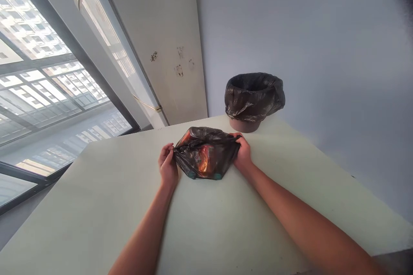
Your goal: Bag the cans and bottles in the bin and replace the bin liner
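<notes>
A thin black plastic bag (222,157) rests on the pale table, stretched between my two hands. Through its film show an orange-red shiny wrapper and some green bits; what exactly they are I cannot make out. My left hand (167,163) pinches the bag's left corner with thumb and fingers. At the opposite side, my right hand (243,150) grips the upper right edge of the same bag. Just behind the right hand stands a brown trash bin (245,126), its rim covered by a black liner (254,103) folded down over the outside.
The pale table (106,189) spreads beneath my arms, and its far edge meets a bluish wall (306,43). Beyond it at the left stands a white refrigerator (161,25) with worn marks. Large windows (45,77) fill the far left.
</notes>
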The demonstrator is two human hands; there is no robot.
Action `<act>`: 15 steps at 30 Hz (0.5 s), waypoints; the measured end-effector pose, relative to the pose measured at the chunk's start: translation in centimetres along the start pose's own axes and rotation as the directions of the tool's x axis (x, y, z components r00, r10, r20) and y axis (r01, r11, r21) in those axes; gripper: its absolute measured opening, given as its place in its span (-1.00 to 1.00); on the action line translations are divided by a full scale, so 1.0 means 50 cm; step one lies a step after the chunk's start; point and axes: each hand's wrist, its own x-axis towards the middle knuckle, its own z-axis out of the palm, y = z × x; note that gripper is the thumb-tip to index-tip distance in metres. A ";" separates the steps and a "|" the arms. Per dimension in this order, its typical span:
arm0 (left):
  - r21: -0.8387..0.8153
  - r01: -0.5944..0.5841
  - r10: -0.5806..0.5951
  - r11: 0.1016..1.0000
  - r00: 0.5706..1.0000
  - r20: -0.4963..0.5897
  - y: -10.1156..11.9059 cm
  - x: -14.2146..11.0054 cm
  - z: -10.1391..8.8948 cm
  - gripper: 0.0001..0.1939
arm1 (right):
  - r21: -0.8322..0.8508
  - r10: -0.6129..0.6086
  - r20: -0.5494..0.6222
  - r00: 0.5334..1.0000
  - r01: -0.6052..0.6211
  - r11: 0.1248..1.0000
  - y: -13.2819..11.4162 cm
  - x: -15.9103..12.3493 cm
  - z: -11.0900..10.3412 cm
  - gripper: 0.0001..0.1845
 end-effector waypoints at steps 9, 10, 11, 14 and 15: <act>0.512 -0.212 0.047 0.832 0.948 0.316 0.013 -0.027 0.030 -0.72 | -0.334 -0.213 0.161 0.964 0.256 0.907 -0.055 -0.036 0.003 -0.39; 0.500 -0.197 0.043 0.844 0.952 0.302 0.013 -0.027 0.031 -0.74 | -0.382 -0.274 0.184 0.944 0.325 0.865 -0.058 -0.040 0.004 -0.41; 0.477 -0.175 0.038 0.861 0.958 0.283 0.013 -0.027 0.031 -0.74 | -0.431 -0.337 0.218 0.916 0.400 0.809 -0.061 -0.044 0.005 -0.42; 0.403 -0.109 0.020 0.909 0.975 0.220 0.014 -0.029 0.027 -0.64 | -0.507 -0.411 0.415 0.812 0.582 0.636 -0.064 -0.057 0.008 -0.45; 0.373 -0.088 0.012 0.924 0.980 0.201 0.014 -0.031 0.025 -0.61 | -0.505 -0.394 0.481 0.783 0.615 0.605 -0.063 -0.060 0.009 -0.45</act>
